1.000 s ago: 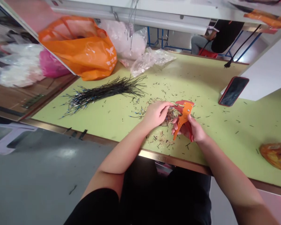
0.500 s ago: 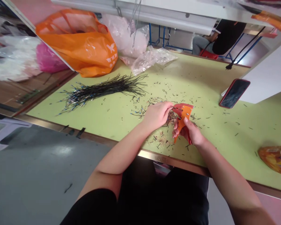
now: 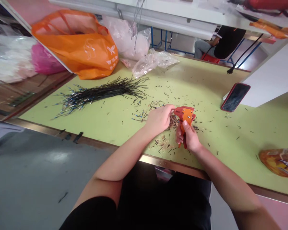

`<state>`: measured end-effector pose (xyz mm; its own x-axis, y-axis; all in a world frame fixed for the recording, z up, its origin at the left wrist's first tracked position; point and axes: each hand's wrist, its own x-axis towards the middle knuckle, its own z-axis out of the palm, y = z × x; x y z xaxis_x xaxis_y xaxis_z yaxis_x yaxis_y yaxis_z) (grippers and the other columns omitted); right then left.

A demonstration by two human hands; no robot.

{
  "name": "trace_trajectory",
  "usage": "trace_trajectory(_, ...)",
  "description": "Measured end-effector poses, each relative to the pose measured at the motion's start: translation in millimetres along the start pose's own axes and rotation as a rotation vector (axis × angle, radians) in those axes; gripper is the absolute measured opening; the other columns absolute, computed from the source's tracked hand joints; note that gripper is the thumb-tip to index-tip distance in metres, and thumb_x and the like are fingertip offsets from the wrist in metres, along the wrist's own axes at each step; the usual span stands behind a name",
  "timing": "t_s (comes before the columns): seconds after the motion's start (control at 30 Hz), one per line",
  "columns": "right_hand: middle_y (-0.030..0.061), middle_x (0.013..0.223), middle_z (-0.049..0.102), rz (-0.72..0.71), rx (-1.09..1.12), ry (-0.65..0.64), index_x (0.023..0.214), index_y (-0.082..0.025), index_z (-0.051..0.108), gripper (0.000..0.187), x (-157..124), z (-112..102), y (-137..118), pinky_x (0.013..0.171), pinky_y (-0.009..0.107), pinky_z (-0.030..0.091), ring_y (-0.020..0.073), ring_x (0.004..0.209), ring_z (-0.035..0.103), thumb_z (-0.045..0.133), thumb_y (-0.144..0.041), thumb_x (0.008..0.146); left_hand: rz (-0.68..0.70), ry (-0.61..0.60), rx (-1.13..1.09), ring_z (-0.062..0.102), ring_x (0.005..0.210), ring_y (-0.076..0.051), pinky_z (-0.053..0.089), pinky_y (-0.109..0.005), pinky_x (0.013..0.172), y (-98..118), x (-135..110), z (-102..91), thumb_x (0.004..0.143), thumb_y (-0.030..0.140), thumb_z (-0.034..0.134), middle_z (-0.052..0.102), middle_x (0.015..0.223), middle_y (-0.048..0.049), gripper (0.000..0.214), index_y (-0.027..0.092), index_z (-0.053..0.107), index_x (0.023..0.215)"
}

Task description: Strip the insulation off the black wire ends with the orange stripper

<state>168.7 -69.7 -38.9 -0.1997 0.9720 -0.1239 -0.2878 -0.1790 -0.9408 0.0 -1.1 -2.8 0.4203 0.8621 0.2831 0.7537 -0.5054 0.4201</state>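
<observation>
My right hand (image 3: 188, 138) is shut around the handles of an orange-red automatic wire stripper (image 3: 186, 119), which stands almost upright over the table. My left hand (image 3: 158, 119) pinches a small bunch of thin wires (image 3: 173, 121) and holds them against the stripper's jaws. The jaws are partly hidden behind my fingers. A long bundle of black wires with shiny, blue-marked ends (image 3: 100, 94) lies to the left of my hands. Cut wire bits and insulation scraps (image 3: 163, 143) are scattered on the green tabletop (image 3: 230, 134) around and below my hands.
A smartphone in a red case (image 3: 235, 97) lies at the right. Orange (image 3: 74, 44) and clear plastic (image 3: 153, 64) bags sit at the far edge, and a yellow printed packet (image 3: 280, 163) lies at the right. A seated person (image 3: 218, 43) is beyond the table.
The stripper has turned more upright and sits closer to my left hand. The whole view has shifted slightly as my head moved.
</observation>
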Motion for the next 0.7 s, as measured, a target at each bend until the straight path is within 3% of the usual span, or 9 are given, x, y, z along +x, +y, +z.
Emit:
trace_trajectory(0.1, -0.0074, 0.047, 0.040, -0.039, -0.008, -0.010, 0.064, -0.024, 0.054, 0.067, -1, 3, 1, 0.041, 0.027, 0.037, 0.0103, 0.038, 0.038, 0.063, -0.087, 0.086, -0.017, -0.017, 0.007, 0.077, 0.102, -0.025, 0.055, -0.035, 0.081, 6, 0, -2.8, 0.098, 0.007, 0.047, 0.081, 0.109, -0.0090, 0.043, 0.021, 0.068, 0.134)
trace_trajectory(0.2, -0.0053, 0.052, 0.043, -0.134, -0.033, -0.027, 0.069, -0.024, 0.057, 0.067, -7, -2, -11, 0.045, 0.030, 0.040, 0.0133, 0.042, 0.043, 0.059, -0.089, 0.085, -0.014, 0.041, -0.031, 0.076, 0.096, -0.023, 0.053, -0.033, 0.078, -3, 3, -3.5, 0.095, 0.005, 0.048, 0.081, 0.104, -0.0061, 0.038, 0.022, 0.071, 0.120)
trace_trajectory(0.27, -0.0047, 0.055, 0.041, -0.304, -0.009, 0.059, 0.070, -0.026, 0.056, 0.060, -13, -10, -28, 0.051, 0.032, 0.046, 0.0151, 0.047, 0.044, 0.060, -0.084, 0.087, -0.067, 0.190, -0.085, 0.074, 0.085, -0.020, 0.052, -0.032, 0.073, -21, 8, -2.9, 0.099, 0.008, 0.047, 0.080, 0.096, -0.0046, 0.031, 0.022, 0.070, 0.113)
trace_trajectory(0.37, -0.0033, 0.065, 0.037, -0.559, 0.071, 0.304, 0.075, -0.028, 0.053, 0.051, -19, -21, -57, 0.067, 0.038, 0.052, 0.0180, 0.057, 0.044, 0.052, -0.075, 0.094, -0.189, 0.596, -0.167, 0.065, 0.065, -0.016, 0.047, -0.029, 0.064, -54, 17, -0.3, 0.107, 0.018, 0.043, 0.074, 0.078, -0.0009, 0.022, 0.021, 0.065, 0.111)
trace_trajectory(0.4, -0.0022, 0.068, 0.038, -0.600, 0.067, 0.362, 0.077, -0.028, 0.053, 0.048, -19, -24, -63, 0.073, 0.039, 0.053, 0.0193, 0.061, 0.047, 0.049, -0.072, 0.096, -0.181, 0.672, -0.187, 0.065, 0.065, -0.015, 0.047, -0.029, 0.064, -59, 19, 1.2, 0.107, 0.019, 0.043, 0.074, 0.079, -0.0003, 0.021, 0.022, 0.063, 0.112)
trace_trajectory(0.47, 0.0007, 0.074, 0.045, -0.581, 0.015, 0.386, 0.082, -0.029, 0.056, 0.046, -16, -24, -64, 0.081, 0.044, 0.056, 0.0222, 0.070, 0.055, 0.046, -0.071, 0.097, -0.123, 0.630, -0.188, 0.065, 0.064, -0.015, 0.046, -0.029, 0.061, -57, 20, 5.6, 0.107, 0.023, 0.049, 0.076, 0.080, -0.0010, 0.016, 0.021, 0.064, 0.110)
trace_trajectory(0.6, 0.0068, 0.082, 0.061, -0.380, -0.060, 0.231, 0.093, -0.028, 0.063, 0.057, -6, -16, -36, 0.083, 0.049, 0.061, 0.0288, 0.088, 0.068, 0.047, -0.083, 0.093, 0.097, 0.385, -0.128, 0.071, 0.074, -0.017, 0.048, -0.029, 0.062, -12, 5, 13.7, 0.109, 0.025, 0.049, 0.080, 0.091, -0.0065, 0.023, 0.019, 0.070, 0.105)
trace_trajectory(0.7, 0.0103, 0.091, 0.069, -0.299, -0.078, 0.147, 0.099, -0.027, 0.067, 0.066, -4, -11, -14, 0.080, 0.049, 0.064, 0.0323, 0.099, 0.072, 0.048, -0.089, 0.089, 0.262, 0.379, -0.084, 0.074, 0.082, -0.018, 0.050, -0.030, 0.065, 16, -11, 15.0, 0.110, 0.024, 0.048, 0.081, 0.094, -0.0080, 0.024, 0.020, 0.071, 0.106)
